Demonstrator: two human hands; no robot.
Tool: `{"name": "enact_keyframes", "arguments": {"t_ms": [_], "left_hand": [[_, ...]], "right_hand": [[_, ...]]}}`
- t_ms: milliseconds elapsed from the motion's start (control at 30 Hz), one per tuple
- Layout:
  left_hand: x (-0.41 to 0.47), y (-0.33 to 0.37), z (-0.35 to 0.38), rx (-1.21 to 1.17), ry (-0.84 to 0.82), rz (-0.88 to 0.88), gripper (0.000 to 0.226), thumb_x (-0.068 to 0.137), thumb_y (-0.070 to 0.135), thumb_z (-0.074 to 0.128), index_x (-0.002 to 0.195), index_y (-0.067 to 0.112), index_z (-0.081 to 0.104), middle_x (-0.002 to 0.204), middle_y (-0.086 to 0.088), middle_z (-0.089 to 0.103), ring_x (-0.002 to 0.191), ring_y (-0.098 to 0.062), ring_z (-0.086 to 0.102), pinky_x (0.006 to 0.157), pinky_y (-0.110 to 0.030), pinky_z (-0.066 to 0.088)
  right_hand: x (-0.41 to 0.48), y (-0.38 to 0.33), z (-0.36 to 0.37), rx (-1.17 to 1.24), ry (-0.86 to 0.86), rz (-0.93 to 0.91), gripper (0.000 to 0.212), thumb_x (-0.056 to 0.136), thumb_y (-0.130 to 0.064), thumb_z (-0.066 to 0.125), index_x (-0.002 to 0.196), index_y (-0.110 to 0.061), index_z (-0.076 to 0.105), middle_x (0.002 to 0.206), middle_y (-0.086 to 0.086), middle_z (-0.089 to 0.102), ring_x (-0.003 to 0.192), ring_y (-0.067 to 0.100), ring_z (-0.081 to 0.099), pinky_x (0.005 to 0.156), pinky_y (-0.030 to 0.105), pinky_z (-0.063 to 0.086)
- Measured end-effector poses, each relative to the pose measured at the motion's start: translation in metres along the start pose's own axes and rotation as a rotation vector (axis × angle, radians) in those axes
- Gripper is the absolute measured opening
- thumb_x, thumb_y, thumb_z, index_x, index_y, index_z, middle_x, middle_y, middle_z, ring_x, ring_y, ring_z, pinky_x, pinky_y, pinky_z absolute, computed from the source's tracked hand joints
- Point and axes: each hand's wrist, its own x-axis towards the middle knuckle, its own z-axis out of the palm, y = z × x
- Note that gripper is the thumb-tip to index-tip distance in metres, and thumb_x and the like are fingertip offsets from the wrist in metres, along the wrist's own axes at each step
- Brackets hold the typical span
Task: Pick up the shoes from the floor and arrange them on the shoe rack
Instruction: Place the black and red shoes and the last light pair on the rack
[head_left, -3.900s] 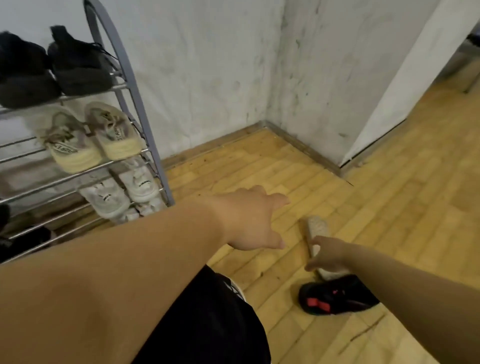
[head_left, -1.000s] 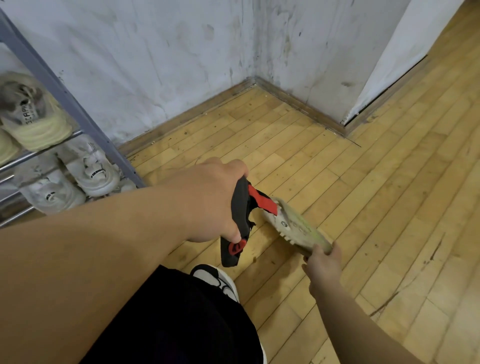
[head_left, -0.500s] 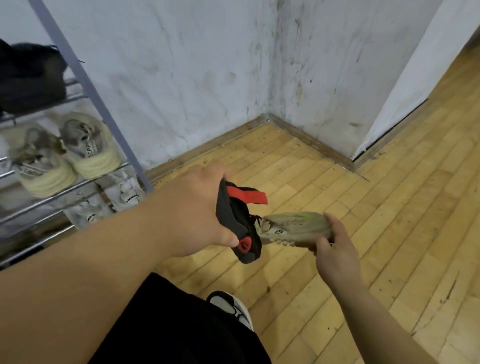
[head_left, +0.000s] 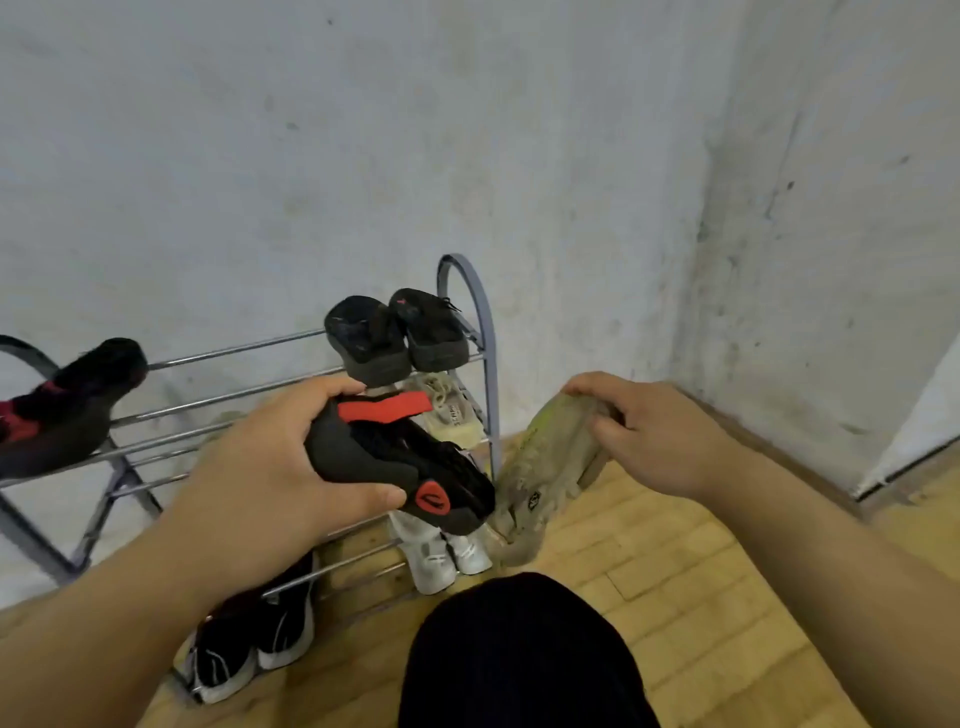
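My left hand (head_left: 270, 467) grips a black shoe with red strap and red logo (head_left: 405, 462) by its heel, toe pointing right and down. My right hand (head_left: 660, 436) holds a worn beige shoe (head_left: 545, 462) by its heel, toe hanging down, sole toward me. Both shoes hang in front of the grey metal shoe rack (head_left: 478, 322), near its right end. The rack's top shelf carries a pair of black shoes (head_left: 400, 338) at the right and a black-and-red shoe (head_left: 67, 405) at the left.
Lower shelves hold beige shoes (head_left: 447, 405), white shoes (head_left: 447, 556) and black-and-white sneakers (head_left: 254, 644). A scuffed white wall stands behind the rack, with a corner to the right. Wooden floor (head_left: 701, 597) spreads at the right. My dark-clad knee (head_left: 519, 654) is at the bottom centre.
I have turned from the floor corner toward the rack and raised both shoes in front of it. Earlier my hands picked these two shoes up from the floor.
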Motion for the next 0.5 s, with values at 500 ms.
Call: {"name": "enact_keyframes", "arguments": {"t_ms": [500], "left_hand": [[-0.086,-0.118,-0.120,-0.225,0.659,-0.285,0.056,0.068,0.046,0.091,0.111,0.044,0.055,0.101,0.017,0.063,0.085,-0.002,0.063,0.070,-0.021,0.048]], "right_hand": [[0.082,-0.202,0.102,-0.117,-0.227,-0.297,0.043,0.100,-0.028,0.048,0.139,-0.044,0.054,0.125,-0.015,0.059,0.097,0.003,0.058,0.073,0.023,0.043]]}}
